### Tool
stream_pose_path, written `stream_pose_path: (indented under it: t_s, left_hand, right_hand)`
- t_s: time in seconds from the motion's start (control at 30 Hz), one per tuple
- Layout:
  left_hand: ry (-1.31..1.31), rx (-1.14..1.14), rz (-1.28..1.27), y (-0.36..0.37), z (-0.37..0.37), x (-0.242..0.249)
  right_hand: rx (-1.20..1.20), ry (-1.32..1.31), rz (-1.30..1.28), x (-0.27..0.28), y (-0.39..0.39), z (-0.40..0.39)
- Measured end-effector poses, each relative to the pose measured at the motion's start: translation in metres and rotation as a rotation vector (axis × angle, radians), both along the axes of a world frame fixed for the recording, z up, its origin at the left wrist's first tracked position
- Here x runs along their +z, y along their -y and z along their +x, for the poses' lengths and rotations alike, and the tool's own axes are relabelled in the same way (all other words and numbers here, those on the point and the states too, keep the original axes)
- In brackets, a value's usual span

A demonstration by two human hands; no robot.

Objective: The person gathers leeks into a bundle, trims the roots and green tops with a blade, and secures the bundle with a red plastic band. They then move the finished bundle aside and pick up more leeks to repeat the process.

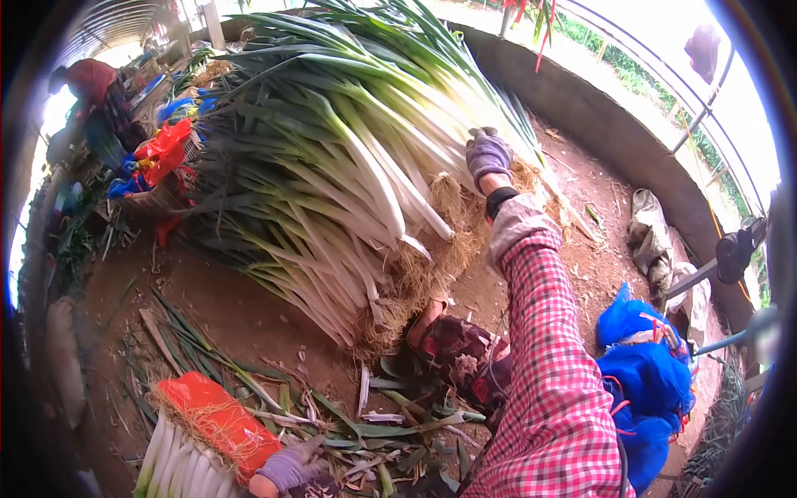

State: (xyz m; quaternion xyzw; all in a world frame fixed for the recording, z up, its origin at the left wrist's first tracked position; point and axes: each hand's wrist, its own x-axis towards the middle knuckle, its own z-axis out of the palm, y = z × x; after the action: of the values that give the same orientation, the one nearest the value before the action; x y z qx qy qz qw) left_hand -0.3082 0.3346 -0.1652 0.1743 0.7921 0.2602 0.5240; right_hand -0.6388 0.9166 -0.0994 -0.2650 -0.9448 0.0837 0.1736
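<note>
Two gloved hands work among leeks on an earth floor. At lower left the left hand (289, 466) is closed round the end of a bundle of leeks (178, 465) wrapped in an orange bag (217, 423), lying on the ground amid cut green trimmings (365, 419). Further right, the big pile of leeks (332, 174) lies with roots toward the camera. The right hand (488, 155), on a red-checked sleeve (548, 365), rests on the pile's right side, fingers curled over the stalks; whether it grips one I cannot tell. Blue bags (647, 373) sit at far right.
</note>
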Motion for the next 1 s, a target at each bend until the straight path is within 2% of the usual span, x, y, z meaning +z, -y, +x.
stream_pose_path:
  t_s: [0.03,0.1,0.3,0.37,0.43,0.47,0.5,0.57,0.63,0.67,0.77,0.8,0.83,0.9,0.97,1.0]
  left_hand:
    - [0.012,-0.005,-0.020,0.001,-0.001,-0.009]
    - [0.039,-0.018,-0.075,0.007,-0.004,-0.020]
    - [-0.078,-0.071,-0.022,0.013,-0.003,-0.039]
    - [-0.050,-0.060,-0.020,0.019,0.002,-0.041]
    - [0.011,-0.003,0.008,0.018,0.002,-0.045]
    - [0.031,0.012,-0.014,0.017,0.001,-0.043]
    - [0.049,0.025,-0.032,0.012,-0.002,-0.038]
    - [0.063,0.048,-0.063,0.008,-0.006,-0.028]
    - [0.071,0.062,-0.098,0.011,-0.008,-0.021]
    - [0.031,0.088,-0.087,0.014,-0.006,-0.019]
    - [-0.082,0.170,-0.051,0.029,0.003,-0.021]
    - [-0.154,0.180,-0.044,0.037,0.008,-0.027]
    - [-0.163,0.146,-0.120,0.024,0.008,-0.004]
    - [-0.394,0.005,-0.246,0.005,0.014,0.018]
    - [-0.598,0.080,-0.227,-0.038,0.021,0.065]
    - [-0.765,0.085,-0.093,-0.051,0.023,0.074]
  right_hand:
    - [-0.021,-0.094,-0.039,-0.006,-0.003,-0.007]
    - [-0.038,0.054,-0.140,-0.025,-0.021,-0.028]
    - [0.032,0.276,-0.334,-0.014,-0.047,-0.024]
    - [0.056,0.266,-0.290,-0.029,-0.059,-0.029]
    - [0.068,0.292,-0.254,-0.011,-0.057,-0.022]
    - [0.138,0.362,-0.213,-0.004,-0.057,-0.020]
    - [0.278,0.566,-0.057,0.025,-0.038,-0.007]
    - [0.118,0.447,-0.027,0.015,-0.035,-0.014]
    - [0.093,0.375,0.221,0.037,-0.014,0.011]
    - [0.145,0.315,0.295,0.048,-0.007,0.025]
    - [0.245,0.235,0.297,0.071,0.019,0.078]
    - [0.351,0.255,0.173,0.066,0.024,0.096]
    - [0.454,0.277,0.045,0.064,0.031,0.118]
    - [0.583,0.583,-0.290,0.067,0.057,0.156]
    - [0.704,0.563,-0.986,0.084,0.098,0.228]
    - [0.792,0.523,-1.100,0.080,0.119,0.257]
